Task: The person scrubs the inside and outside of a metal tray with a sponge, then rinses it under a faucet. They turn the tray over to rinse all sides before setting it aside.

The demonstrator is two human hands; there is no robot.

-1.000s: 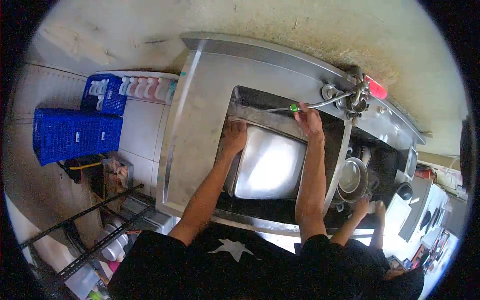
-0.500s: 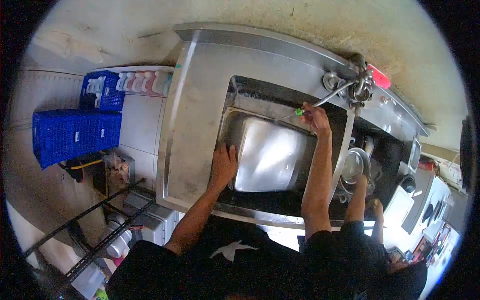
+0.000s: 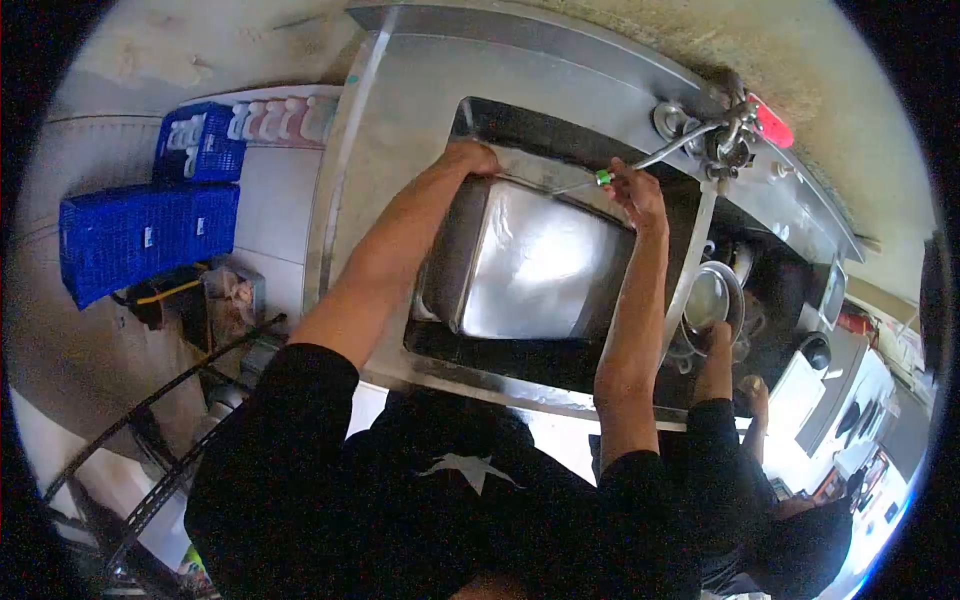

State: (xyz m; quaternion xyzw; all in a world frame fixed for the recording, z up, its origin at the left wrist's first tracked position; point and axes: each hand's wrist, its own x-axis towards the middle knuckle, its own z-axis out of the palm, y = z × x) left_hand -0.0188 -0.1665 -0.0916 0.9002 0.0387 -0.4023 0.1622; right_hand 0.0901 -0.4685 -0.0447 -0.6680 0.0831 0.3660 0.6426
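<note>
a steel tabletop (image 3: 400,130) surrounds the sink basin (image 3: 490,118), and in that basin sits the metal pan (image 3: 540,260), apparently bottom-up. since half a second ago the left hand (image 3: 475,158) has gone from lower down the pan's left side to its far left corner — the left wall now lies uncovered, and the pan seems steadied from its far end; how tight that grip is i cannot tell. the right hand (image 3: 638,195) has a narrow grip on the hose (image 3: 678,143) — just behind its green nozzle (image 3: 604,177), aimed at the pan's far edge.
</note>
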